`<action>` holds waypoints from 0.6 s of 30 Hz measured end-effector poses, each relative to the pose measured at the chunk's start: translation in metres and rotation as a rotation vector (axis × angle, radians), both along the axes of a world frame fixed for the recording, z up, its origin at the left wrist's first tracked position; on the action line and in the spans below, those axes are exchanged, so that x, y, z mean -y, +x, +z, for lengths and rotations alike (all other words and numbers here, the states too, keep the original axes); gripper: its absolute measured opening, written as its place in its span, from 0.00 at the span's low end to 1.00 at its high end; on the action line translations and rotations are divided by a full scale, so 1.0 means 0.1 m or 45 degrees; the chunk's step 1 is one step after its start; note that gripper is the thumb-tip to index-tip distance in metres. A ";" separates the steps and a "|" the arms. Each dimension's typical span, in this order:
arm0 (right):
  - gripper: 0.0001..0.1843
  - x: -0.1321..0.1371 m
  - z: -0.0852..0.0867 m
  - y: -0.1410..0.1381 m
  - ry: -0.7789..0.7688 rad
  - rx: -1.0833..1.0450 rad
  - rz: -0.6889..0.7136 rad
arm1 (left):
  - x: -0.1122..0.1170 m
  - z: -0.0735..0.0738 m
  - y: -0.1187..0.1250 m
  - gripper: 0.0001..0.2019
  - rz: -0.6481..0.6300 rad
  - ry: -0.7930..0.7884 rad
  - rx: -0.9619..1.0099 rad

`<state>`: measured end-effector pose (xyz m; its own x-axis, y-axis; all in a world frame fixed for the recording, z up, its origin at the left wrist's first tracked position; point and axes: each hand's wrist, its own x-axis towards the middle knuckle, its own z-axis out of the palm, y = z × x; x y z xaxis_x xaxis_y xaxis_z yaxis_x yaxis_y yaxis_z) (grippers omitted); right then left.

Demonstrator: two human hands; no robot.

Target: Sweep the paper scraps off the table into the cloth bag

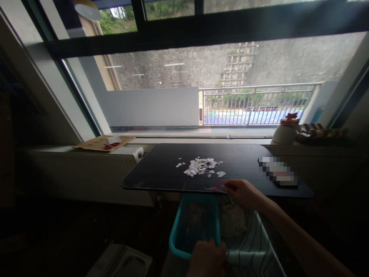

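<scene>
The left hand is clamped on the near rim of a smooth turquoise bin; apart from it, the right hand pinches a thin, see-through pinkish sheet at the front edge of the dark, wood-grained desk, near flat white paper scraps, before a wide window

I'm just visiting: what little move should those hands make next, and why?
Probably the right hand should draw a few paper scraps toward the near edge of the table. They lie loose beyond that hand, which seems to pinch a clear pinkish piece at that edge, while the left hand grips the blue bin, open below it.
</scene>
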<state>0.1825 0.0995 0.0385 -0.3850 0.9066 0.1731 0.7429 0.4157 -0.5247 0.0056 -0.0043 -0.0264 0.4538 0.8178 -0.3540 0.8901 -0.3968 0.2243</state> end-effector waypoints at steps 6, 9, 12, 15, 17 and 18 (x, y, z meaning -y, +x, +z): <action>0.16 0.05 0.01 -0.01 0.007 -0.038 -0.018 | 0.00 0.02 0.03 0.16 -0.011 0.040 -0.011; 0.16 0.00 0.00 0.04 0.019 -0.026 -0.077 | 0.00 0.04 0.04 0.15 -0.013 0.040 0.004; 0.16 0.00 -0.03 0.08 -0.018 -0.026 -0.046 | 0.00 0.08 0.05 0.15 -0.012 0.027 -0.002; 0.17 0.05 -0.04 0.09 -0.037 -0.040 -0.006 | 0.00 0.10 0.07 0.15 -0.014 0.028 -0.004; 0.17 0.05 -0.03 0.09 -0.040 -0.058 0.005 | 0.00 0.11 0.07 0.15 -0.015 0.030 -0.007; 0.17 0.04 -0.03 0.09 -0.035 -0.069 -0.003 | 0.01 0.10 0.07 0.15 -0.016 0.029 -0.007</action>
